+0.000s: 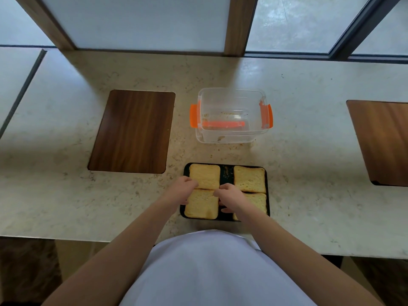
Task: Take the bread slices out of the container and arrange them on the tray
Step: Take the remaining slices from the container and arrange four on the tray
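Both hands — left hand [181,188], right hand [229,194] — pinch the near-left bread slice [201,204] on the tray [227,173], container [231,115] beyond.

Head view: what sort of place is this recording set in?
Probably a café or canteen window counter rather than a home kitchen: a long stone countertop with inset wooden panels like place settings, running beneath frosted windows.

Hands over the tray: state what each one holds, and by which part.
Both rest on the near-left bread slice: left hand at its far-left corner, right hand at its right edge. Whether either truly grips cannot be told.
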Demonstrator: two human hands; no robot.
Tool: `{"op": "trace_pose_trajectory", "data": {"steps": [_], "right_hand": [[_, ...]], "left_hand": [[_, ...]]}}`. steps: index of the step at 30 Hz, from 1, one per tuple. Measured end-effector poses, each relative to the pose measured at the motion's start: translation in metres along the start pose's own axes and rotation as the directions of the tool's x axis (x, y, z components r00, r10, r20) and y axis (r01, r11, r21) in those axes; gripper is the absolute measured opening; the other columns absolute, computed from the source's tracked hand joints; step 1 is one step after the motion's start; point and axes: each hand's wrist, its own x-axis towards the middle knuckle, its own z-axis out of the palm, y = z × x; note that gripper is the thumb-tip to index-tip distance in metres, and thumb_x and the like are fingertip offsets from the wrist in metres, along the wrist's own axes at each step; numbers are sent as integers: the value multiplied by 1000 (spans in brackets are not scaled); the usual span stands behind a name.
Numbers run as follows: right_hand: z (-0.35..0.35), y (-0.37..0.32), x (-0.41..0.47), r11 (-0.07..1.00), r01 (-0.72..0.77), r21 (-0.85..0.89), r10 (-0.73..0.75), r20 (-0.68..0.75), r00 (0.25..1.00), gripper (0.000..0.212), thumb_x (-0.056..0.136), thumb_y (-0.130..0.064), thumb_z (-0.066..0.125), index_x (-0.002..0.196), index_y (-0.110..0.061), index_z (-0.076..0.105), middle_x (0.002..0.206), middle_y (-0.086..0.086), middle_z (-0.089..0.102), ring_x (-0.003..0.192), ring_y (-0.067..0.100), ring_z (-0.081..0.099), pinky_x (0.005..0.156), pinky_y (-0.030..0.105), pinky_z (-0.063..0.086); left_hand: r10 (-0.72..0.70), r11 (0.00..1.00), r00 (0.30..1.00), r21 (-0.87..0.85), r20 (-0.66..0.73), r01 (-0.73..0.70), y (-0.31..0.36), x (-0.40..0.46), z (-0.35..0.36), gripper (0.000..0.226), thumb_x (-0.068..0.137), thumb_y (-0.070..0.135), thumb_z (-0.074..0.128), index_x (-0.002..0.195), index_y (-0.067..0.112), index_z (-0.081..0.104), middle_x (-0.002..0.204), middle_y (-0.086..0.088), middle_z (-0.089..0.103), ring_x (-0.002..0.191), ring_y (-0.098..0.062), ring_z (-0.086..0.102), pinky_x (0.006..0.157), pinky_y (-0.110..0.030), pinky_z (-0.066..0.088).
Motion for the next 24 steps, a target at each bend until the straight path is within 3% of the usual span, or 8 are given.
{"op": "trace_pose_trajectory", "data": {"steps": [6, 10, 14, 17, 18, 20, 22, 24], "right_hand": [[0, -1, 0, 1000, 2, 15, -2, 1, 1000, 57, 95, -28, 57, 148, -13, 41, 97, -5, 54, 104, 19, 57, 81, 32, 54], [-1, -1, 0, 1000, 7, 18, -7, -12, 1000, 56, 96, -27, 57, 148, -12, 42, 96, -5, 54, 100, 17, 56, 82, 33, 55], [-3, -1, 0, 1000, 13, 10, -13, -1, 1000, 58, 95, -27, 57, 149, -13, 42, 95, -4, 55, 93, 13, 56, 75, 29, 54], [-7, 0, -1, 999, 37, 6, -37, -3, 999, 57, 94, -28, 58, 147, -14, 44, 93, -5, 57, 93, 13, 59, 77, 31, 56], [-11, 2, -1, 998, 54, 8, -54, -18, 998, 54, 94, -29, 58, 144, -14, 46, 94, -5, 58, 92, 13, 60, 80, 33, 57], [-24, 8, 0, 996, 84, 13, -83, -91, 992, 48, 94, -29, 59, 140, -15, 50, 103, -3, 61, 94, 13, 61, 84, 37, 58], [-41, 17, 1, 994, 114, -2, -112, -201, 973, 46, 94, -29, 59, 137, -15, 52, 115, 0, 62, 97, 14, 60, 83, 37, 57], [-58, 25, 3, 988, 142, -66, -155, -317, 936, 48, 92, -27, 57, 138, -14, 52, 127, 5, 61, 100, 15, 58, 79, 34, 53]], "left_hand": [[11, 1000, 1000, -7, -8, -11, 0, 1, 2, 42, 92, 31, 57, 132, 17, 53, 122, -5, 54, 106, -21, 53, 62, -28, 50], [-6, 1000, 1000, -26, -8, 6, 1, 1, 3, 42, 92, 30, 57, 131, 18, 52, 115, -3, 53, 105, -22, 54, 63, -29, 51], [4, 1000, 1000, 1, -1, -4, -1, -1, 3, 44, 92, 32, 57, 132, 17, 52, 121, -6, 56, 106, -23, 56, 67, -32, 54], [128, 985, 988, 124, -87, -117, -4, -5, 5, 42, 92, 33, 55, 130, 15, 54, 100, 1, 61, 87, -12, 59, 74, -34, 54], [202, 965, 971, 193, -130, -175, -2, -7, 8, 44, 91, 33, 54, 131, 14, 53, 98, 4, 60, 81, -8, 57, 70, -30, 51], [316, 921, 936, 287, -156, -264, 6, -11, 17, 45, 90, 30, 55, 132, 14, 53, 115, -1, 60, 84, -7, 56, 69, -28, 45], [335, 907, 938, 300, -91, -295, 20, -13, 29, 45, 89, 30, 55, 132, 15, 54, 130, -6, 55, 97, -13, 56, 76, -31, 45], [309, 919, 951, 255, 1, -299, 32, -14, 41, 47, 90, 32, 52, 134, 16, 52, 130, -6, 55, 105, -17, 54, 82, -32, 45]]}}
